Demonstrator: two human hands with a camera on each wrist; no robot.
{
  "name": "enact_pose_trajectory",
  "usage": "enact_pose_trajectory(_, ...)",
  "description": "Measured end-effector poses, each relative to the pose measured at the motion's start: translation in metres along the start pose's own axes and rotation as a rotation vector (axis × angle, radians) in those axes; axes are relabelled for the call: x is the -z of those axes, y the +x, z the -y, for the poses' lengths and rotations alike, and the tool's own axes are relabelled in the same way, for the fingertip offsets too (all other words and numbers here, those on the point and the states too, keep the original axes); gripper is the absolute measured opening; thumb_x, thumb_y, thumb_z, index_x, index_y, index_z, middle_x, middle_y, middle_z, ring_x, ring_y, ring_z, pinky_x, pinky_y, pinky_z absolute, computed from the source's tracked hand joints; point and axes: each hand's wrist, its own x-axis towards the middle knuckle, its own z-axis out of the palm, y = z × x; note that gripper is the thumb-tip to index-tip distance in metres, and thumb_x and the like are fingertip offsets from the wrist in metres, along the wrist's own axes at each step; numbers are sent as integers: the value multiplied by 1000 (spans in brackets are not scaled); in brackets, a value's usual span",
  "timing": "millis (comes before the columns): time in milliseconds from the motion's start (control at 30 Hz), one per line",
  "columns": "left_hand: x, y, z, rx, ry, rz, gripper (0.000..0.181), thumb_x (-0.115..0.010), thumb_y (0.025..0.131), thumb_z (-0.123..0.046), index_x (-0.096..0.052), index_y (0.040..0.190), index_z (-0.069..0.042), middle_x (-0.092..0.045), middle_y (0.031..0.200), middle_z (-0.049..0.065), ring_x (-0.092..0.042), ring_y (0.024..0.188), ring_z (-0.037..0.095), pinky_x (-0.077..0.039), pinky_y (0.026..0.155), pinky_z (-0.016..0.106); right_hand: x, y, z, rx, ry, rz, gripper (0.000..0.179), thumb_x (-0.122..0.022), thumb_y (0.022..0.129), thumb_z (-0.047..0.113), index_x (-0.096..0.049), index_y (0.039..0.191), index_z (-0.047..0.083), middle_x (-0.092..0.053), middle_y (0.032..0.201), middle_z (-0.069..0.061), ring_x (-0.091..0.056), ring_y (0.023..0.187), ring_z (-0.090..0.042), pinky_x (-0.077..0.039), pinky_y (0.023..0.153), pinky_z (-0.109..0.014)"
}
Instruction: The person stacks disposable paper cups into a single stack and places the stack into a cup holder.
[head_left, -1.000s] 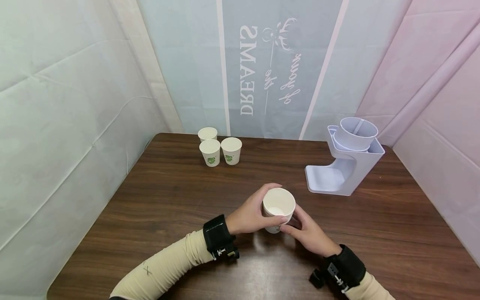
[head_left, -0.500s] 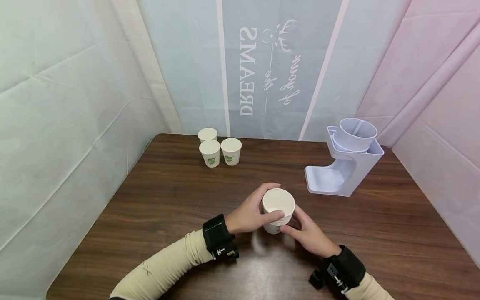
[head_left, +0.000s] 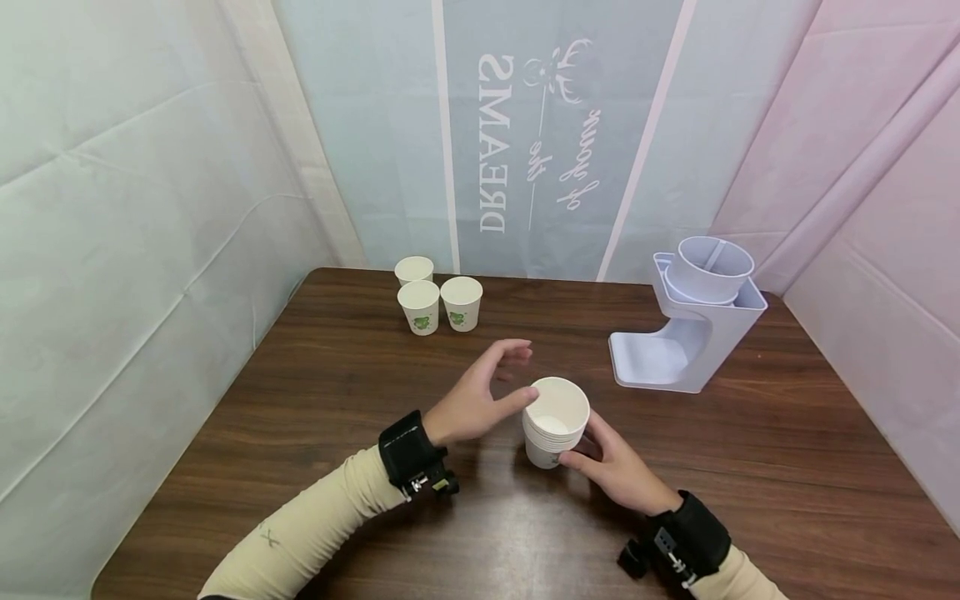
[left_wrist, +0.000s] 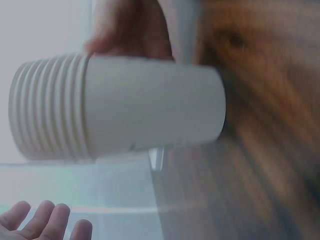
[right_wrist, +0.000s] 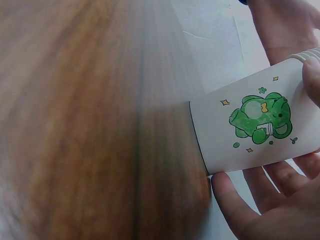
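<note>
A stack of nested white paper cups [head_left: 546, 448] is upright near the middle of the table, and its several rims show in the left wrist view. My right hand [head_left: 618, 473] grips the lower part of this stack from the right. On the outer cup, the right wrist view shows a printed green bear [right_wrist: 262, 115]. To the left of the stack is my left hand [head_left: 476, 402], its fingers spread and extended beyond the rim. Its thumb is close to the rim; whether it touches I cannot tell. The left wrist view catches its fingertips [left_wrist: 47, 220] apart from the cups.
Three white paper cups [head_left: 419, 310] stand together at the back left of the wooden table [head_left: 337, 375]. At the back right is a pale lilac stand [head_left: 701, 350] with a round container [head_left: 708, 279] on top. Fabric walls enclose the table's back and sides.
My left hand has let go of the cup stack and moved left and away, its fingers opening. The right hand keeps its hold, and the stack stays in place.
</note>
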Motion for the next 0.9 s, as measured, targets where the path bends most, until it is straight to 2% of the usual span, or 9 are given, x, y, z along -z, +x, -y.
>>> enact_pose_trajectory(367, 46, 9, 6, 18, 32, -203, 56, -68, 97, -15, -44, 145, -1, -55, 139, 19, -52, 129, 31, -46, 103, 52, -1, 0, 1, 1, -2, -5, 76, -68, 97, 5, -23, 158, -3, -43, 150, -27, -50, 128, 0, -48, 101, -23)
enact_pose_trajectory(600, 76, 17, 9, 35, 9, -364, 51, -64, 99, -15, -44, 143, 1, -54, 138, 19, -53, 128, 32, -45, 102, 48, -1, 0, 0, 3, -1, -3, 77, -68, 97, 5, -22, 158, -2, -41, 152, -27, -49, 129, 0, -48, 101, -23)
enact_pose_trajectory(900, 100, 27, 25, 47, 6, -507, 52, -65, 99, -9, -42, 142, 8, -50, 137, 27, -50, 129, 41, -42, 103, 53, 0, 0, 0, 4, -10, -4, 76, -68, 97, 5, -22, 158, -2, -40, 153, -26, -47, 132, -2, -46, 102, -22)
